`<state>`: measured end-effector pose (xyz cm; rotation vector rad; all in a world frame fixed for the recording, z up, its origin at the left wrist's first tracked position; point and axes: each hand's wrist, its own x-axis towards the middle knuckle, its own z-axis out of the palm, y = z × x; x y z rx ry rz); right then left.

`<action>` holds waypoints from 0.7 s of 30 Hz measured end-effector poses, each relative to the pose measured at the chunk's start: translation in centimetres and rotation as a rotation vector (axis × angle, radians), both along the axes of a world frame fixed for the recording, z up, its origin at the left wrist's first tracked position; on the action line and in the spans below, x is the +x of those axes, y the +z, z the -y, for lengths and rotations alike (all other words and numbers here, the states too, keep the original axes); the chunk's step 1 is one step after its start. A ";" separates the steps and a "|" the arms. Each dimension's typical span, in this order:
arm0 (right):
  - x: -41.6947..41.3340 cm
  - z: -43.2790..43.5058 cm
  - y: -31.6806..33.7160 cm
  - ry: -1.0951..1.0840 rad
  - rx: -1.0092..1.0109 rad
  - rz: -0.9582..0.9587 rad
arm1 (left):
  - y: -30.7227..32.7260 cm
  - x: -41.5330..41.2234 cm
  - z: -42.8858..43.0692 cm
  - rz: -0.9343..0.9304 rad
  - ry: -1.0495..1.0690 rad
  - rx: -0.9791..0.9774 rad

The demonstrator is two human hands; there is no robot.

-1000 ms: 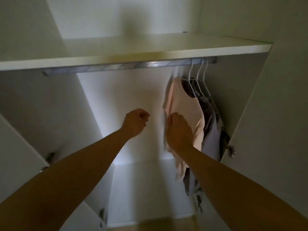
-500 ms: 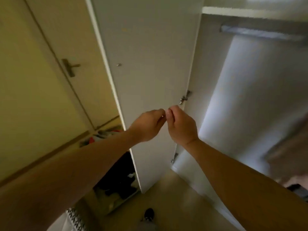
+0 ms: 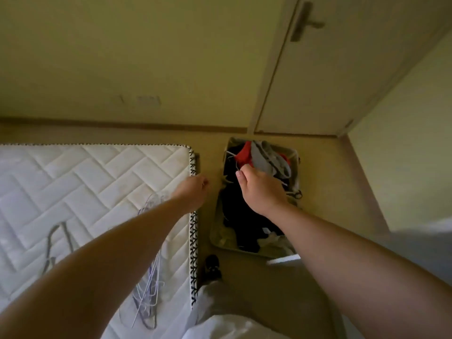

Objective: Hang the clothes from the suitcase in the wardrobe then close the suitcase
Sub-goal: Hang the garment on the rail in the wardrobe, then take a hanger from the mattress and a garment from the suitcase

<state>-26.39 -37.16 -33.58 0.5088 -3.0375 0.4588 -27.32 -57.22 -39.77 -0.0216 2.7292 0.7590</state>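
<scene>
We look down on the open suitcase (image 3: 219, 216), which lies on the floor to the right of a bare quilted mattress (image 3: 85, 187) and just near of a closed door (image 3: 318, 81) with a lever handle (image 3: 304, 20). It is full: black clothes (image 3: 238, 214) fill most of it, while a red garment (image 3: 245, 152) and a grey garment (image 3: 267, 159) are bunched at its far end; a thin white loop shows beside the red one (a hanger or a cord, we cannot tell which). Our right hand (image 3: 261, 189) hangs over the middle of the case with its back to us and the thumb pointing toward that loop; its fingers fold under out of sight, so we cannot tell whether they pinch anything. Our left hand (image 3: 195, 189) is above the right edge of the mattress, well apart from the right hand; its fingers are loosely curled and we see nothing in them. On the mattress, partly under our left forearm, lies a heap of white wire hangers (image 3: 149, 289); a grey hanger (image 3: 57, 241) lies alone further left. Near us, between mattress and suitcase, a dark shoe (image 3: 212, 264) shows below a pale trouser leg (image 3: 220, 304); a pale panel (image 3: 403, 172) rises at the right.
</scene>
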 end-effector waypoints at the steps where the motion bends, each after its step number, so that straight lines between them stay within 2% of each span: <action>1: -1.2 1.4 -1.4 0.032 0.018 0.037 | -1.8 -0.1 1.6 0.047 0.058 -0.016; 7: -5.1 11.0 -9.4 0.262 0.154 0.345 | -11.2 2.6 9.8 0.337 0.332 -0.050; 13: -4.9 19.0 -16.6 0.453 0.387 0.538 | -18.8 6.5 15.0 0.543 0.497 -0.121; 17: -4.0 23.3 -22.3 0.554 0.511 0.680 | -23.7 9.3 17.4 0.682 0.719 -0.138; 21: -3.4 26.7 -27.5 0.687 0.623 0.696 | -27.8 11.6 19.1 0.783 0.964 -0.170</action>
